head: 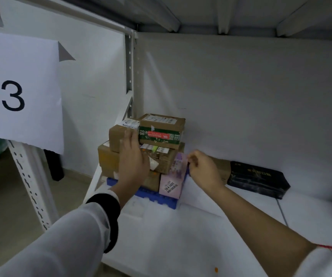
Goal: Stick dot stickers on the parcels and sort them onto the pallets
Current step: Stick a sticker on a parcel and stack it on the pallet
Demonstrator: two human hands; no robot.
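Sleeved left hand point(133, 162) presses stacked parcels point(162, 126); right hand point(203, 170) pinches pink parcel point(171, 184) edge

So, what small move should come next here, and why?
Probably the right hand should nudge the pink box further onto the blue pallet, then let go: it pinches the box's top, the box stands at the pallet's right edge, and the open left hand braces the stack.

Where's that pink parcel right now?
In the head view, the pink parcel stands at the right front corner of the blue pallet, beside the brown cartons, with the right hand pinching its upper edge.
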